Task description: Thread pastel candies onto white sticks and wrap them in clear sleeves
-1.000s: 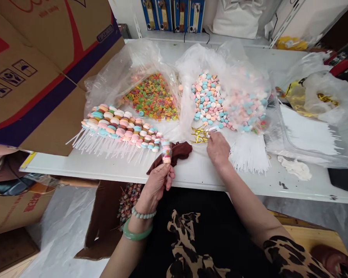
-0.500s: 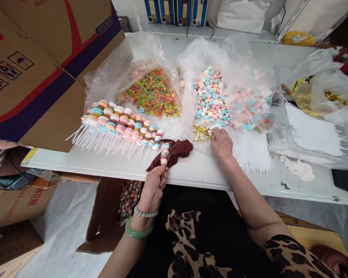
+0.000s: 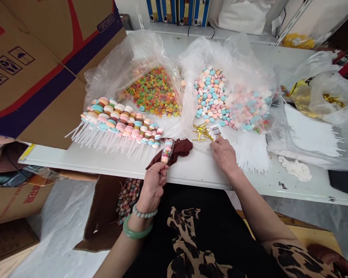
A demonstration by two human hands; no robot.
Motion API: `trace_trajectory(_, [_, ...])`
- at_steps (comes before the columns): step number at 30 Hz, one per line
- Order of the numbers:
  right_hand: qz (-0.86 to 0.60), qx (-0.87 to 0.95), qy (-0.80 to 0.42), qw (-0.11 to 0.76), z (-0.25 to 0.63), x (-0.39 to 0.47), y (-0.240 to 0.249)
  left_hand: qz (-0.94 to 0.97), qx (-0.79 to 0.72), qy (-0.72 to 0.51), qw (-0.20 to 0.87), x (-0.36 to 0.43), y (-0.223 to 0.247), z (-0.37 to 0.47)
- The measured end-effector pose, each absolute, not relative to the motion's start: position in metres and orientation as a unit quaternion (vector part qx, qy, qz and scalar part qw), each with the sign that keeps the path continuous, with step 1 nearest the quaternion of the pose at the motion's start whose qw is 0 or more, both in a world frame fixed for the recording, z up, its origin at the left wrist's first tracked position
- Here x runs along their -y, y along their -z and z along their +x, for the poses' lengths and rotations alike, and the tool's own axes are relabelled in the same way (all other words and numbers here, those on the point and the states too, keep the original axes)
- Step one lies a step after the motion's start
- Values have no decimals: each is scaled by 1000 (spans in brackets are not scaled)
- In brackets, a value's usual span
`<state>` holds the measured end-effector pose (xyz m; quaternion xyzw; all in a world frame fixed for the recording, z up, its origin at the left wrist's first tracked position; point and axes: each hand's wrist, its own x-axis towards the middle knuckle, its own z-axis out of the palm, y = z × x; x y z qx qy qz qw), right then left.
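Brown cloth lies bunched near the front edge of the white tabletop, and the change shows to its right, at the right hand. Compared with half a second earlier, that hand sits a little nearer the person, so the printed card, beyond the cloth and to its right, now shows its face more fully. Its fingertips are close together at the near side of the gold ties, which lie in a loose heap beyond and right of the cloth; whether this grip pinches a strand, I cannot tell. The left hand, on the near side of the cloth, keeps its grip, thumb and finger pinching the lower end of what looks like a clear-wrapped candy stick. In this view the candy stick overlaps the left part of the cloth; contact between them is unclear. My reading is that the work on the candy stick stands where it was, the shift being all on the side of the ties. Left of the cloth, the row of finished sticks looks unchanged, as do the ring candies beyond it and the white sticks well to its right.
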<state>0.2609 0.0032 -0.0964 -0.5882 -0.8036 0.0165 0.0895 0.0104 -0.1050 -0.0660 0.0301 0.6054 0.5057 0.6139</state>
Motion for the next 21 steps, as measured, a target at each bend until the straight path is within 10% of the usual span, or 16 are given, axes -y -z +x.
trace_trajectory(6, [-554,812,-29,182,251,9,86,116,-566,-509,638,108,70,17])
trace_trajectory(14, [-378,782,-398,295,159,54,68,145,-571,-501,633,105,67,29])
trace_trajectory(21, [-432,826,-251,261,155,58,81,179,-551,-511,635,107,80,30])
